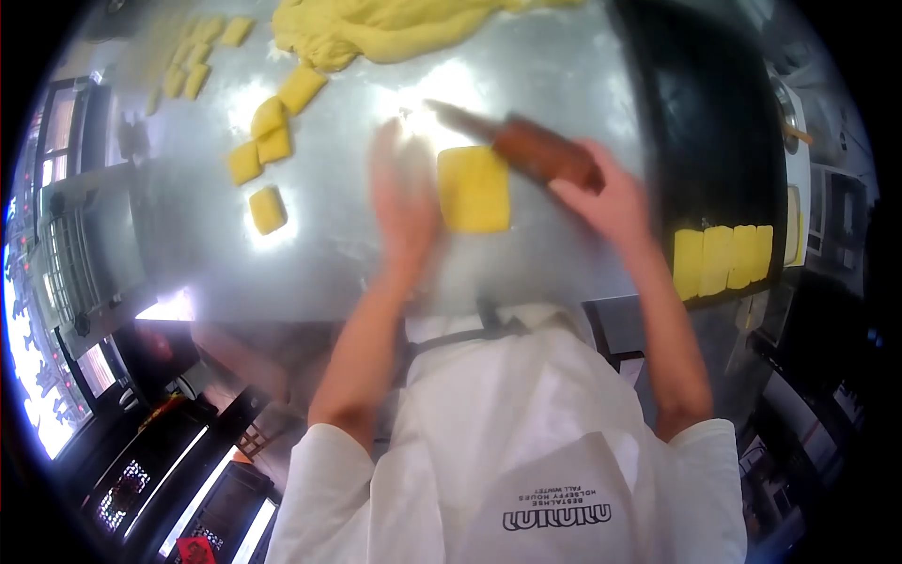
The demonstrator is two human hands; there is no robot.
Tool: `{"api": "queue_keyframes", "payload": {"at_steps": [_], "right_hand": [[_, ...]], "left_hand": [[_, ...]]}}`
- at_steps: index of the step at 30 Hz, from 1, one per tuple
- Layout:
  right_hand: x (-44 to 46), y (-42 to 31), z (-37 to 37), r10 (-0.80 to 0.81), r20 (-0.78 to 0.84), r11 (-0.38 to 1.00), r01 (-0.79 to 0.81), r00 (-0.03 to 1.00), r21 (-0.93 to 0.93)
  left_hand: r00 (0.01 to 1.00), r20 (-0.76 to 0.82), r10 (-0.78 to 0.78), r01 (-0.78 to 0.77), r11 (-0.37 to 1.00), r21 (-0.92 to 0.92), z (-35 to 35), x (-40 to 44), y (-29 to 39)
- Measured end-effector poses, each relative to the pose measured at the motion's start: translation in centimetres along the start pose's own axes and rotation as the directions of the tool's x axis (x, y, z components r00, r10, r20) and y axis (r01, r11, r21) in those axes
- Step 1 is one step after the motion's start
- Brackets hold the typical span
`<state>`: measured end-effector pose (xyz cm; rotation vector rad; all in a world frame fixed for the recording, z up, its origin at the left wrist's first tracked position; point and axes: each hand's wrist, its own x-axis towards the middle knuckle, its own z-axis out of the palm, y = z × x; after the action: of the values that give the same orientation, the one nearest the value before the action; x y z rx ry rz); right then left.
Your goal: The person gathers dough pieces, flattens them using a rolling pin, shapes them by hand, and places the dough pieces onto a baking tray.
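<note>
My right hand (611, 197) is wrapped round one end of a brown rolling pin (540, 150), which slants up and left and is blurred along its thin far handle. Just below the pin lies a flattened yellow dough square (474, 193) on the metal worktable (338, 263). Close to the left edge of that square is my left hand (404, 197), smeared by motion. Its fingers look stretched out, and I see nothing in them.
Several small dough pieces (268, 209) lie to the left, with more at the far left. A large dough mass (376, 28) spreads along the far side. To the right, several flat dough sheets (718, 258) line the near end of a black tray (719, 122).
</note>
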<state>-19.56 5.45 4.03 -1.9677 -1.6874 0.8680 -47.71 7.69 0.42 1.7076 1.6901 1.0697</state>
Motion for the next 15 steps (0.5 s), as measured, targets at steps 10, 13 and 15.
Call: {"api": "queue_keyframes", "payload": {"at_steps": [10,13,15], "right_hand": [[5.5,-2.4,4.9,-0.184,0.146,0.968,0.205,0.972,-0.142],[1.9,-3.2,4.0,-0.186,0.245,0.948,0.239,0.951,-0.210],[-0.4,-2.3,4.8,-0.251,0.286,0.919,0.320,0.925,-0.229]], "left_hand": [[0.969,0.243,0.044,-0.167,0.843,0.512,-1.8,4.6,-1.8],[0.959,0.223,0.177,-0.267,0.829,0.491,-2.0,0.5,-5.6],[0.968,0.178,0.175,-0.241,0.846,0.476,-2.2,-1.8,-6.2]]}}
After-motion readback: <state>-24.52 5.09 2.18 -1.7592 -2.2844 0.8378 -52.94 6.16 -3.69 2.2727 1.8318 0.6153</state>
